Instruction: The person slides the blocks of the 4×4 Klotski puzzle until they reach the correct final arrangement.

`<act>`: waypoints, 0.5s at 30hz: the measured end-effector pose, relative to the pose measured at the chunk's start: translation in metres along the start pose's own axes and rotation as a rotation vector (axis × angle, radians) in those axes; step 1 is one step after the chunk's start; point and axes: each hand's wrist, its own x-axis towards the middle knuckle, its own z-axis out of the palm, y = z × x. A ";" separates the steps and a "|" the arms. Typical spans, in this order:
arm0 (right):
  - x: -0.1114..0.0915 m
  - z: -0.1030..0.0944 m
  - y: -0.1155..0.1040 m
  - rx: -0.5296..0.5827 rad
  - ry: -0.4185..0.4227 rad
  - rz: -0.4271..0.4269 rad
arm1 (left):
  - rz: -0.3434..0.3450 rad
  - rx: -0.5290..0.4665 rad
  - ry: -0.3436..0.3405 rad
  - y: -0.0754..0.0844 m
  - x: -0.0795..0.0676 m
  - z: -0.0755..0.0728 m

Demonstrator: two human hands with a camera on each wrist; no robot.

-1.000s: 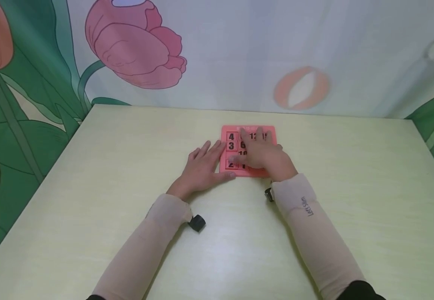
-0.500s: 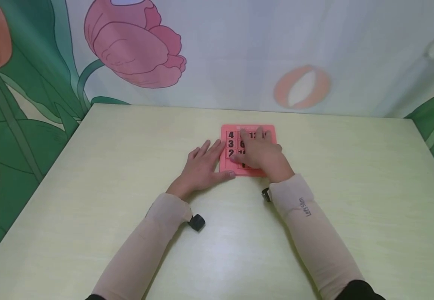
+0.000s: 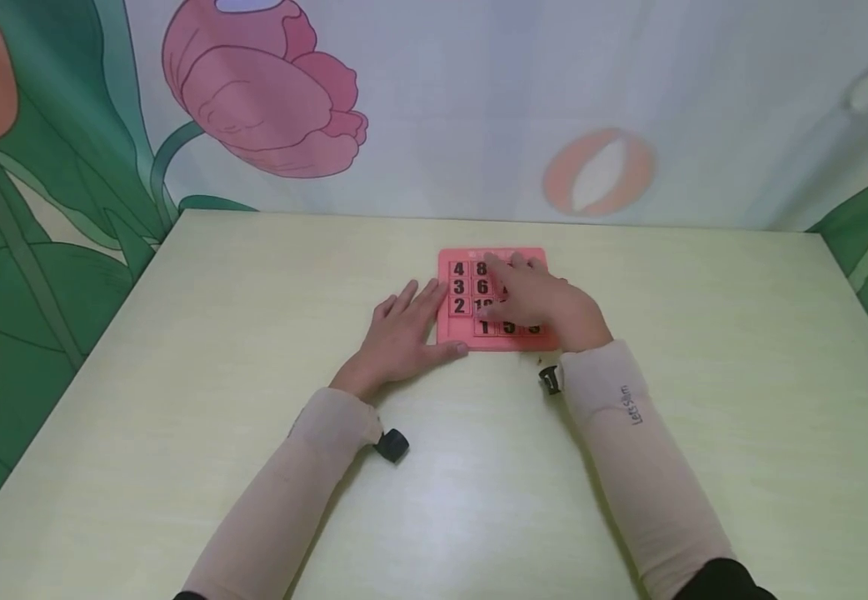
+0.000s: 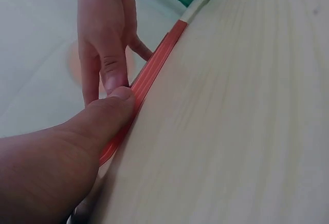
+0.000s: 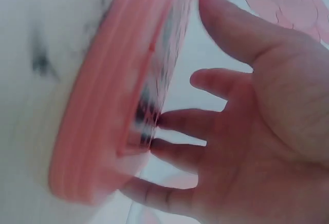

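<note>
A pink sliding number puzzle (image 3: 445,333) lies flat near the far middle of the table, black numerals on its square tiles. At its left side rests my left hand (image 3: 400,337), fingers straight and spread, with the thumb along the front left corner. My right hand (image 3: 535,300) is over the puzzle's right part, fingers spread and fingertips on or close over the tiles, hiding several of them. Its thumb is by the tile marked 10. The bottom left cell holds no tile. In the right wrist view the fingertips (image 5: 159,149) meet the tile face beside the pink frame (image 5: 97,106).
The pale wooden table (image 3: 254,375) extends around the puzzle on all sides. Behind its far edge hangs a light backdrop (image 3: 449,108) printed with flowers and leaves. A small black wrist camera (image 3: 392,446) sits at the left cuff, another (image 3: 549,380) at the right.
The tile marked 2 slid up from the bottom left cell to the row above. My right hand then shifted right, uncovering tiles including 8, 6 and 5. My left hand stayed put.
</note>
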 end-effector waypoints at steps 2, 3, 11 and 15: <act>0.000 -0.002 0.004 0.014 -0.014 -0.001 | 0.003 0.002 0.003 0.000 0.000 0.000; 0.000 -0.003 0.004 0.018 -0.015 -0.004 | 0.004 0.004 0.003 0.000 0.001 0.000; 0.002 0.008 -0.008 -0.090 0.069 0.032 | -0.004 0.008 -0.003 -0.001 0.001 0.001; 0.003 0.014 -0.015 -0.147 0.072 0.063 | -0.008 0.011 -0.002 -0.001 0.002 0.002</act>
